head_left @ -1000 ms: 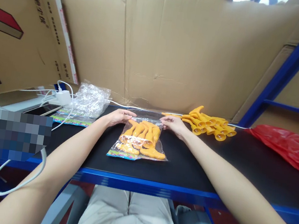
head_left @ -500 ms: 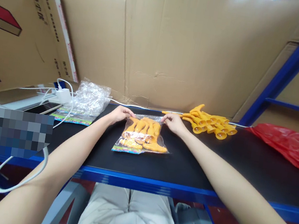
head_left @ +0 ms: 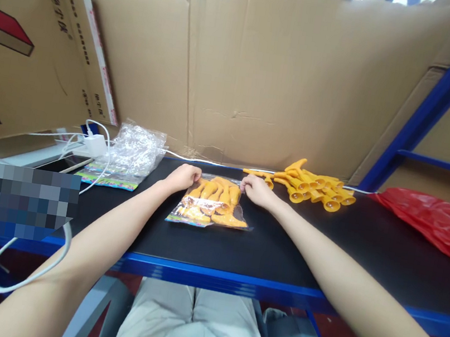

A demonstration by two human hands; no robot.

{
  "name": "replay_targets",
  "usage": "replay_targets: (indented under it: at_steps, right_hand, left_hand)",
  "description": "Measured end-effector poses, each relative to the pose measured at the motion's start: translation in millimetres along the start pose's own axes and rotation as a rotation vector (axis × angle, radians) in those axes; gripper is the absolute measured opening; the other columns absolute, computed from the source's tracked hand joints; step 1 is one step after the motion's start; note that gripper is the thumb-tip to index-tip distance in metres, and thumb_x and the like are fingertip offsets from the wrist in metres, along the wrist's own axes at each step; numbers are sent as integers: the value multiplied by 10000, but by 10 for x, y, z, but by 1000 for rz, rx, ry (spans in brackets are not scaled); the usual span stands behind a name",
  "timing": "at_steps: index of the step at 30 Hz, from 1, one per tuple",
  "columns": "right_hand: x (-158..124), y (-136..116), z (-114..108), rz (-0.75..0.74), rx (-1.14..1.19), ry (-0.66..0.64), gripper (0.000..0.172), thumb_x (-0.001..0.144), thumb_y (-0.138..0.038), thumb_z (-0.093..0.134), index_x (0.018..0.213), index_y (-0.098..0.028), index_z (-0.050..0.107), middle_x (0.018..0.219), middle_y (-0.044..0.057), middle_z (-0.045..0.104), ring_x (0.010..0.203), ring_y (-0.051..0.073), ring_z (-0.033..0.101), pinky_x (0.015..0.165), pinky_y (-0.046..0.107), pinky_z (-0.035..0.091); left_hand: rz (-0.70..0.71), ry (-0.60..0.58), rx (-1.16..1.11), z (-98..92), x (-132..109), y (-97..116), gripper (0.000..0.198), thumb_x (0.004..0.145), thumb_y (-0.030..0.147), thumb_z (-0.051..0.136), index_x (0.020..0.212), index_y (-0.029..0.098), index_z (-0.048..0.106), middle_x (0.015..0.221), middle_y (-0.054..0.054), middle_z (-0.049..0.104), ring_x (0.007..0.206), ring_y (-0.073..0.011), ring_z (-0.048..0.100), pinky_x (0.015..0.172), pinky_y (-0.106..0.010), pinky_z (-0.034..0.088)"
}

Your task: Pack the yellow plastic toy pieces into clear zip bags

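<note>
A clear plastic bag (head_left: 242,220) with a colourful printed strip along its near edge lies on the black tabletop. Inside it are several orange-yellow horn-shaped plastic pieces (head_left: 218,192), some in a row and others lying crosswise near the strip. My left hand (head_left: 183,178) is closed, pinching the bag's far left corner. At the far right corner, my right hand (head_left: 257,189) also has its fingers closed on the bag. Just beyond my right hand sits a pile of the same orange-yellow pieces (head_left: 313,184), with flared round ends and narrow bent tips.
More clear bags (head_left: 137,147) are stacked at the left, beside a phone (head_left: 67,163), a white charger (head_left: 95,144) and cables. A red plastic bag (head_left: 432,222) lies at the right. Cardboard (head_left: 285,76) walls the back; a blue rail (head_left: 217,277) edges the table.
The bag's near edge has shifted slightly away from me and to the left. Both hands keep hold of its far corners, with the fingers more curled now.
</note>
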State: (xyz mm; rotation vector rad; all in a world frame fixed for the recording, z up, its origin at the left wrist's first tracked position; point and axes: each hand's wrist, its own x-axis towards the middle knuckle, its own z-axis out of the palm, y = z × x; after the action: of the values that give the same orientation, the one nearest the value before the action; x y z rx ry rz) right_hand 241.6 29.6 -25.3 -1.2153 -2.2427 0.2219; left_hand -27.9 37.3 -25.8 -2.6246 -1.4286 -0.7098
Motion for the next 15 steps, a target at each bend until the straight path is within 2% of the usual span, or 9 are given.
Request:
replay_targets:
  at_steps: [8, 12, 15]
  right_hand:
    - [-23, -45, -69, 101, 167, -103, 267, 737, -141, 372, 534, -172, 543, 687, 30, 588, 703, 147, 533, 699, 255, 393]
    - [-55, -85, -127, 97, 276, -138, 265, 713, -163, 408, 494, -165, 556, 692, 33, 591, 711, 146, 548, 706, 257, 406]
    - [-78, -120, -154, 166, 348, -177, 185, 673, -144, 475, 518, -157, 574, 633, 26, 597, 674, 141, 558, 677, 256, 418]
  left_hand:
    - [40, 21, 246, -21, -17, 132, 211, 701, 79, 421, 674, 178, 606, 814, -48, 620, 721, -157, 549, 594, -236, 358]
    - [65, 43, 296, -7, -17, 167, 214, 755, 119, 442, 760, 183, 647, 886, -57, 629, 768, -177, 576, 622, -249, 384]
    - [49, 35, 332, -7, -17, 189, 206, 764, 121, 444, 768, 182, 640, 888, -61, 629, 770, -182, 582, 621, -251, 384]
